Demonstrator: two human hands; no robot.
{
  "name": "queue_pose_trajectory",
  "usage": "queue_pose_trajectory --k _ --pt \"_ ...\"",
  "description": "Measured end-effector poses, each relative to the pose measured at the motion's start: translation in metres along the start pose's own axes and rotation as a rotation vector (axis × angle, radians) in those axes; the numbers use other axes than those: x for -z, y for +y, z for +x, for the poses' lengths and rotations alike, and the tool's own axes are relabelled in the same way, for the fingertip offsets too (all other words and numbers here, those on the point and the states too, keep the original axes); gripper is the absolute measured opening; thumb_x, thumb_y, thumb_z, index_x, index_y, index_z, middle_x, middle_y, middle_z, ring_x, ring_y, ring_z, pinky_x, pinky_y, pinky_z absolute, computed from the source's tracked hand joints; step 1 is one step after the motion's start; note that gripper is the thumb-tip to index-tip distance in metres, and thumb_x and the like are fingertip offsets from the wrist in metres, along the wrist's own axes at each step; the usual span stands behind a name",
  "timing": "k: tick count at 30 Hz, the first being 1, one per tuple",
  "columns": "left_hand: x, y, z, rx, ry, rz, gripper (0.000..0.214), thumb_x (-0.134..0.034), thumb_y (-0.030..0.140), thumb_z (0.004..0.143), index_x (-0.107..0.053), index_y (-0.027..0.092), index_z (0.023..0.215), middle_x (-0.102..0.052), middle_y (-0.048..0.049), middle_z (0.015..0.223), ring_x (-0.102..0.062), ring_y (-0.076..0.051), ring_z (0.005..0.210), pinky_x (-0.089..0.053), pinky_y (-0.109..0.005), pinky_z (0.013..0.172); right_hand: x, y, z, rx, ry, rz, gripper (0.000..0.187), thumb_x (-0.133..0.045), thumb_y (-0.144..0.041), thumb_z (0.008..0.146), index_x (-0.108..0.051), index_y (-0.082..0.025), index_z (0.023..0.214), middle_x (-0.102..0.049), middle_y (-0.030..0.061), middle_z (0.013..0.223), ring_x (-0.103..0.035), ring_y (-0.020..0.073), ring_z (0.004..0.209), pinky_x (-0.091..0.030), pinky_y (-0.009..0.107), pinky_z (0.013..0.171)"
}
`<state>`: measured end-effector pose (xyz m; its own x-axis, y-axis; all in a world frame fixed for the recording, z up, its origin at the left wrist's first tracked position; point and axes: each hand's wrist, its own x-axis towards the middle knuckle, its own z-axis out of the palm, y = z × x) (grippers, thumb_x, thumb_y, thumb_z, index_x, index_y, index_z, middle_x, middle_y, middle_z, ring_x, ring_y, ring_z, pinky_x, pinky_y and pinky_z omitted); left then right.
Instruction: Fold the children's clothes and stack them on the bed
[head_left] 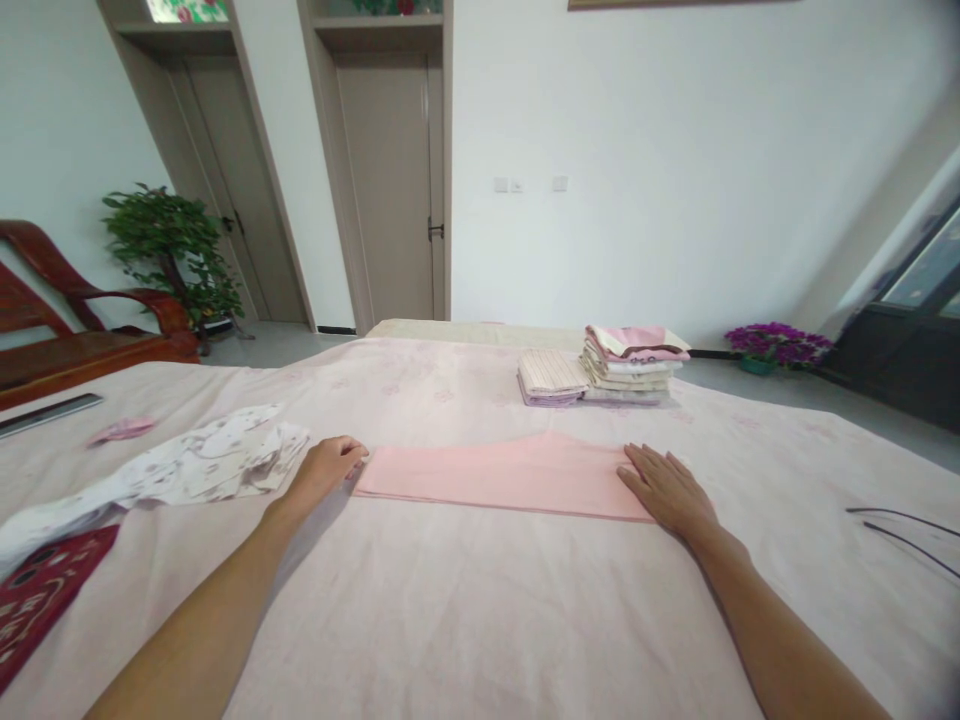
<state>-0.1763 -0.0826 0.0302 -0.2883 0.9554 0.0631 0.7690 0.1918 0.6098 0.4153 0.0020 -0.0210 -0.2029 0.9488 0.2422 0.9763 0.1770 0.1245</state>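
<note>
A pair of plain pink trousers [495,480], folded lengthwise into a long flat strip, lies across the bed in front of me. At its left end, my left hand [330,465] is closed, thumb and fingers pinching the upper corner. My right hand [671,490] rests flat on the other end, palm down, with its fingers stretched out over the cloth. A slight bulge shows along the far edge of the trousers, right of the middle.
Folded clothes [630,370] form a stack beyond the trousers, beside a lower striped pile [551,378]. To the left lie a crumpled white patterned garment [217,455], a dark red printed cloth [56,590] and a small pink piece [124,430]. Dark cords [907,530] lie at right.
</note>
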Motion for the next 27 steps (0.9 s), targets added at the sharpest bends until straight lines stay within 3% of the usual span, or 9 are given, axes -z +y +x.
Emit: queue_pose_trajectory --k 7,27 --pt "-0.0026 0.005 -0.01 -0.029 -0.062 0.165 0.029 -0.048 0.039 0.082 -0.064 0.021 0.066 -0.068 -0.0028 0.063 -0.062 -0.018 0.063 -0.033 -0.025 0.058 0.0039 -0.0016 0.0008 -0.028 0.005 0.05 0.066 -0.025 -0.056 0.096 -0.044 -0.016 0.145 -0.046 0.0075 0.15 -0.035 0.0224 0.142 -0.02 0.045 0.12" --pt "-0.0099 0.0111 -0.0004 0.023 -0.048 0.177 0.044 -0.041 0.052 0.088 -0.067 0.021 0.07 -0.07 -0.0089 0.078 -0.061 -0.022 0.072 -0.032 -0.028 0.061 0.0024 0.0003 0.0013 -0.038 0.031 0.085 0.063 -0.028 -0.057 0.096 -0.047 -0.018 0.142 -0.049 0.0082 0.147 -0.041 0.0235 0.138 -0.022 0.045 0.119"
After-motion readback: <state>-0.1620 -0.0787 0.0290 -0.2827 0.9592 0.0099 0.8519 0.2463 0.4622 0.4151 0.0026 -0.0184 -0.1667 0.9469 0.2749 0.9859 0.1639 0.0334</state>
